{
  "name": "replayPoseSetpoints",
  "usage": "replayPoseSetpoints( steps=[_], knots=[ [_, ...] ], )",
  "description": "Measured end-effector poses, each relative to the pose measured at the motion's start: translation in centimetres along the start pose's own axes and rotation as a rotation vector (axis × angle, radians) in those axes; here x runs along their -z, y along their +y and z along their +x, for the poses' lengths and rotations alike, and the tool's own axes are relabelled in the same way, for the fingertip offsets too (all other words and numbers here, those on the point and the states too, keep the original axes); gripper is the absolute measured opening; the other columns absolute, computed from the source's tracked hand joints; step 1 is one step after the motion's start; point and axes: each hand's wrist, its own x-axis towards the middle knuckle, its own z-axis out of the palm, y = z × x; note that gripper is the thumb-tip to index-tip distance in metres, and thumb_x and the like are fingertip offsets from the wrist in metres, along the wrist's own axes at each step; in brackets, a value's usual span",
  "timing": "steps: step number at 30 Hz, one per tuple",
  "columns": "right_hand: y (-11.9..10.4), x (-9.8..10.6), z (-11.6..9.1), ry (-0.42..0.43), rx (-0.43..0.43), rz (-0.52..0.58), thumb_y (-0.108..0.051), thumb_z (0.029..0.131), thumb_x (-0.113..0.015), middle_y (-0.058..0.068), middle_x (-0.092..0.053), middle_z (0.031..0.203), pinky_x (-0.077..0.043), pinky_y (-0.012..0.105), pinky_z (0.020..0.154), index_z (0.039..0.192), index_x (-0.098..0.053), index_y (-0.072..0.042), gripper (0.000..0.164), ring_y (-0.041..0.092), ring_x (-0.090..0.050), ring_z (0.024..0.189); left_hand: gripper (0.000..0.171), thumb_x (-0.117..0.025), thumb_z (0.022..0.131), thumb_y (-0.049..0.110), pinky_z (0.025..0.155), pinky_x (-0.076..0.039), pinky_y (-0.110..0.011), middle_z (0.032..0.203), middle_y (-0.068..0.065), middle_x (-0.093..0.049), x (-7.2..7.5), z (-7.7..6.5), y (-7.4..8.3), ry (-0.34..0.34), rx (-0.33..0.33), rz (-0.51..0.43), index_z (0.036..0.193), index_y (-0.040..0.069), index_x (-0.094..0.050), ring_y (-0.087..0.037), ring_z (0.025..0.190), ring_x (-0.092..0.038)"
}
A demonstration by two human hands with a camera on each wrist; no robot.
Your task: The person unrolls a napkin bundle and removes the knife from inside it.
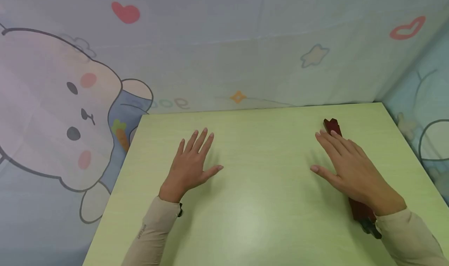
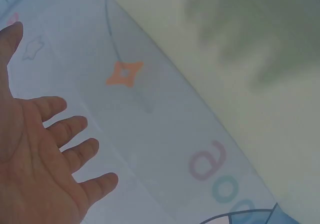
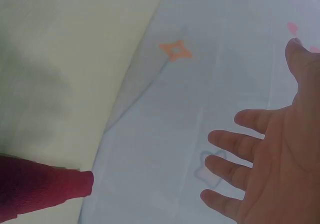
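Note:
My left hand (image 1: 189, 166) hovers over the left half of the table, palm down, with its fingers straight and spread and nothing in it. On the right, my right hand (image 1: 354, 172) is held above a long dark red object (image 1: 361, 210), fingers straight and thumb out. That object has a notched far end and a black piece at its near end; the hand hides its middle. In the right wrist view the dark red object (image 3: 45, 186) has a cloth-like surface and lies apart from the right hand (image 3: 280, 159). Its exact kind cannot be told.
The pale yellow-green table (image 1: 259, 160) ends at a back edge against a light curtain (image 1: 217, 32) printed with hearts, stars and a cartoon animal. Another printed curtain (image 1: 433, 102) hangs along the right side. A small black piece (image 1: 180, 210) shows at the left cuff.

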Motion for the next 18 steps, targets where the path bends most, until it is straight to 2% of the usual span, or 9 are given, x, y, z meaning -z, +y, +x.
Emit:
replayPoseSetpoints(
  steps=[7, 18],
  knots=[
    [0.1, -0.6, -0.9, -0.007, -0.022, 0.014, -0.050, 0.098, -0.063, 0.015, -0.031, 0.164, -0.024, 0.061, 0.116, 0.163, -0.023, -0.017, 0.083, 0.039, -0.025, 0.152, 0.093, -0.054, 0.094, 0.067, 0.119, -0.024, -0.062, 0.171, -0.006, -0.016, -1.2, 0.6, 1.4, 0.020, -0.045, -0.003, 0.164, 0.017, -0.019, -0.030, 0.157, -0.017],
    [0.6, -1.1, -2.6, 0.001, -0.051, 0.042, -0.046, 0.098, -0.064, 0.015, -0.033, 0.163, -0.027, 0.062, 0.112, 0.163, -0.026, -0.016, 0.080, 0.041, -0.030, 0.149, 0.091, -0.056, 0.094, 0.066, 0.118, -0.028, -0.061, 0.169, -0.007, -0.022, -3.0, 2.9, 4.4, 0.050, -0.141, -0.002, 0.163, 0.015, -0.025, -0.030, 0.155, -0.022]
  ],
)
